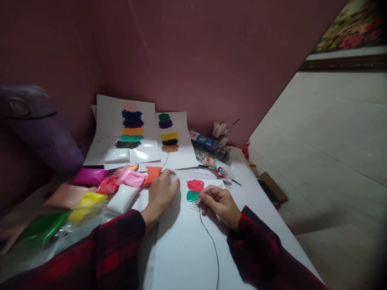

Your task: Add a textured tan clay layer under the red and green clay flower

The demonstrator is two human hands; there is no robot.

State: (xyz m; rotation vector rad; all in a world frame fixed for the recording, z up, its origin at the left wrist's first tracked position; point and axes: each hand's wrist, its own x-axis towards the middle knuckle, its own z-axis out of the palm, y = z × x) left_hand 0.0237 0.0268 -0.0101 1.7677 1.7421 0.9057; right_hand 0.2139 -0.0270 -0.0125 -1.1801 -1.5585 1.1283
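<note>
My right hand [222,204] is closed in a pinch over the white sheet of paper [184,249]. A thin translucent, stick-like tool [220,187] shows past its fingers; its exact kind is unclear. Under the fingertips lies a green textured patch [192,196], with a red one [195,185] just above it. Pale streaks show below the green. A dark drawn line [211,237] runs down the sheet from there. My left hand [161,193] rests at the sheet's upper left edge, loosely bent, thumb and fingers apart, holding nothing. Beside it is an orange clay packet [152,176].
Colored soft packets, among them white [122,200], yellow [87,206] and green [45,226], spread over the left. Sheets with colored patches [175,121] lean at the back wall. Scissors [221,172] and a filled bag [208,147] lie back right. A purple bottle [45,129] stands left.
</note>
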